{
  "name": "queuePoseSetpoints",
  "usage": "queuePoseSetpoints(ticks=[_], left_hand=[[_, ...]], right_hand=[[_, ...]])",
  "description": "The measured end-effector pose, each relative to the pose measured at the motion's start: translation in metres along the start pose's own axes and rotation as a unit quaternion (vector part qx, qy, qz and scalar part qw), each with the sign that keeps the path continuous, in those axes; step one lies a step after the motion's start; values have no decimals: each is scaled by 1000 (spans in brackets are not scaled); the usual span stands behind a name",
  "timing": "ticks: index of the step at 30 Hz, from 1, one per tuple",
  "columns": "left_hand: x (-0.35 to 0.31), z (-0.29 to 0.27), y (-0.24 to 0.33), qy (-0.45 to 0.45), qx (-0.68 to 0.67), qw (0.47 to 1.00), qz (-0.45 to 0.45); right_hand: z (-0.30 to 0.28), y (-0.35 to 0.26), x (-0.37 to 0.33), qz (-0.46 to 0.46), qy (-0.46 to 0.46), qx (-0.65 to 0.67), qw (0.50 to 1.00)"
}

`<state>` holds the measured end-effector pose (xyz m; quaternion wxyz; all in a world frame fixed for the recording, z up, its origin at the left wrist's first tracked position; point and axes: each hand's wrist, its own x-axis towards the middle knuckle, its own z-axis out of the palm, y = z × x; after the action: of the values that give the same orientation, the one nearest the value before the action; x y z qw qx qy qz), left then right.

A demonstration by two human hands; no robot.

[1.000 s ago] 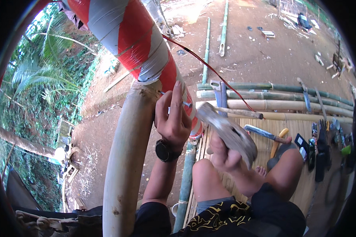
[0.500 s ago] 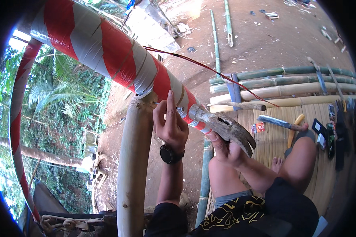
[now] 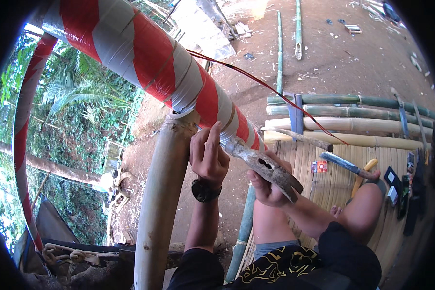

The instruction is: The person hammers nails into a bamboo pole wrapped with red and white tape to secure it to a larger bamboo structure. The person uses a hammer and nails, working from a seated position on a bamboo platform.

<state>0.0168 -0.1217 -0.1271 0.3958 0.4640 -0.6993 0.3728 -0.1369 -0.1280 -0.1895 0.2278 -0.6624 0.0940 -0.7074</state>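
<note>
A bamboo post (image 3: 164, 193) rises to meet a thick slanting pole (image 3: 152, 63) wrapped in red and grey-white tape. Just right of the post's top, my left hand (image 3: 209, 159) pinches a nail, mostly hidden by the fingers; a bit of it shows against the post. A dark watch is on that wrist. My right hand (image 3: 270, 191) grips a worn claw hammer (image 3: 263, 164) close under its head. The striking face lies right beside my left fingers, at the nail's outer end; contact cannot be made out. The claw points down to the right.
A bamboo-slat platform (image 3: 304, 188) with a rail of bamboo poles (image 3: 357, 112) is at the right. On it lie a blue-wrapped blade (image 3: 343, 163), a yellow handle (image 3: 365, 174) and a small red packet (image 3: 319, 166). A red-black cable (image 3: 270, 89) crosses above.
The hammer head has come in closer to my left fingers, covering the nail's outer end that showed before. My left hand keeps its pinch beside the post. The whole view has shifted slightly.
</note>
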Motion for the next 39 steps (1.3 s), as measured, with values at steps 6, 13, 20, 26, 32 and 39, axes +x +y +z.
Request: queuePoseSetpoints(ticks=[6,13,20,26,32,39], left_hand=[[1,1,-3,3,10,1000,-21],[6,-2,2,-32,7,999,-43],[6,-4,3,-26,-15,998,-51],[3,-2,2,-17,-22,999,-38],[3,-8,1,-28,-19,997,-66],[3,-4,5,-27,-17,996,-81]], right_hand=[[6,5,-1,-27,24,-14,999],[2,12,-1,-11,-11,36,999],[0,21,-26,19,-1,173,985],[11,10,-8,7,107,217,970],[1,13,-2,75,-27,148,986],[3,25,-1,-6,-10,87,996]])
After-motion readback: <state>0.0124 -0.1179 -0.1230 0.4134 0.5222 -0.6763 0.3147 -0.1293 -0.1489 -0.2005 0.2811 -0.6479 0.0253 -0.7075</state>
